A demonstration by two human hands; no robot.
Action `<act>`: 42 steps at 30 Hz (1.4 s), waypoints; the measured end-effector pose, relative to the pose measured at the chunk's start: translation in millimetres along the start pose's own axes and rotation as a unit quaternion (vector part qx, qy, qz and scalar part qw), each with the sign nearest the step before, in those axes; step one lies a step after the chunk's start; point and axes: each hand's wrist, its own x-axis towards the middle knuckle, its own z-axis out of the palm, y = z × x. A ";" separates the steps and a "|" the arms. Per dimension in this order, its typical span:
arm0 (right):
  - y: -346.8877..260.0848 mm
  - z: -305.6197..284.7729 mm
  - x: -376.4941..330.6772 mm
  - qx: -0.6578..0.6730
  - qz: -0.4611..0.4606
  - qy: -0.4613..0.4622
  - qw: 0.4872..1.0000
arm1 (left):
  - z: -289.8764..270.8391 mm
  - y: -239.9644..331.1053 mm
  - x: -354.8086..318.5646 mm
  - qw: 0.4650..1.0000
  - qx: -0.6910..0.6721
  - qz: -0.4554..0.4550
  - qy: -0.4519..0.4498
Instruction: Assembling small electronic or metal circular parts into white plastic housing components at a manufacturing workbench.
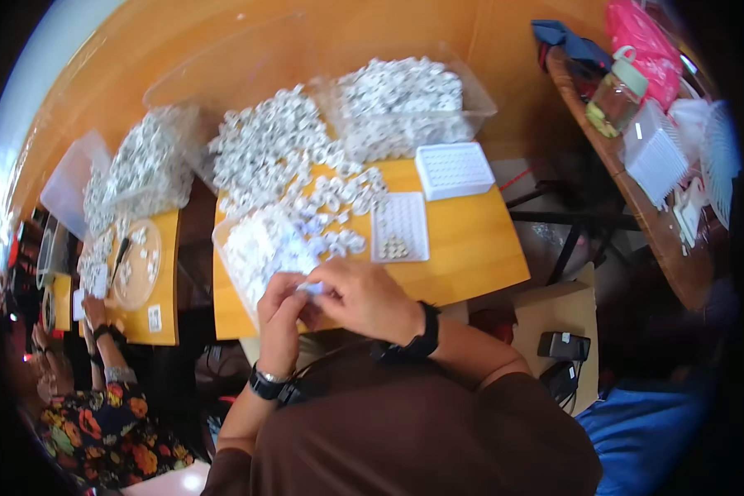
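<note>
My left hand and my right hand meet at the near edge of the table, fingers pinched together. Between their fingertips is a small white plastic piece, partly hidden by the fingers. Just beyond my hands stands a shallow clear tub heaped with small white and bluish-white pieces. To the right of it lies a white grid tray, with several small beige round parts in its near cells. Loose white ring-shaped parts form a big pile farther back.
A clear bin full of white parts stands at the back, beside white stacked trays. At left, a co-worker's hand is by another table with a round dish. A side table at right carries a jar.
</note>
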 end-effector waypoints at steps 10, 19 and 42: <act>1.2 -15.6 1.5 0.072 -0.038 -0.043 0.996 | 32.9 6.9 -2.3 0.992 0.066 0.023 0.100; 6.7 -70.4 13.9 0.010 -0.028 0.032 0.999 | 41.7 12.1 -14.3 0.995 0.091 0.025 0.009; 53.4 -80.5 23.8 -0.190 0.170 -0.007 0.967 | -43.1 -4.3 -2.0 0.991 -0.099 0.066 0.053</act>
